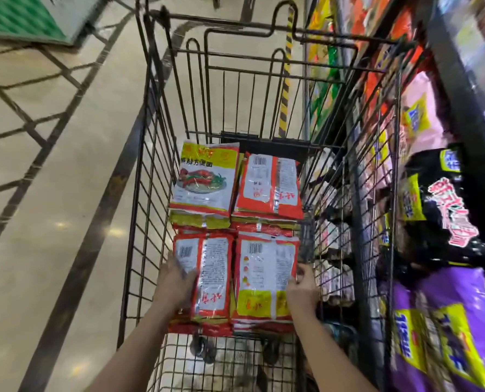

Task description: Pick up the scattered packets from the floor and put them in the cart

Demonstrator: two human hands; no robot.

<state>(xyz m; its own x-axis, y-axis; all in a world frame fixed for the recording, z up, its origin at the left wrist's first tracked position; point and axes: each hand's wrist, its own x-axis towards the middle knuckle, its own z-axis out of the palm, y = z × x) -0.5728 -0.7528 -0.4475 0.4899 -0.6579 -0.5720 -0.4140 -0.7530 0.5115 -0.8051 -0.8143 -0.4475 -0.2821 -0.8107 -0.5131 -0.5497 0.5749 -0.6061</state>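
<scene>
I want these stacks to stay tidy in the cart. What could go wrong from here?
1. The near stacks of noodle packets end short of the cart near wall, so they might slide toward the bare wire floor once the left hand and right hand let go.
2. The glossy wrappers may let top packets slip sideways.
</scene>
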